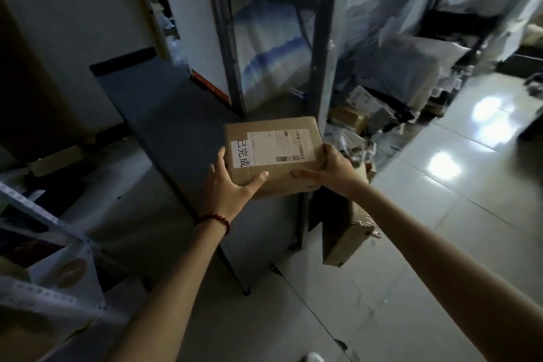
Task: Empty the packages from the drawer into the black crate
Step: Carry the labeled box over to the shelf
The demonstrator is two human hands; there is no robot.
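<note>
While we hold the box (273,153) between left hand (229,185) and right hand (335,169), fingers curled round its near corners, we should keep it level.

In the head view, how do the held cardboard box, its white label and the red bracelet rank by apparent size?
Largest: cardboard box.
Then: white label.
Smallest: red bracelet, clearly, although it is nearer the camera.

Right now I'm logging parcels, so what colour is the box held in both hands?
Plain brown cardboard box with a white label; head view.
</note>
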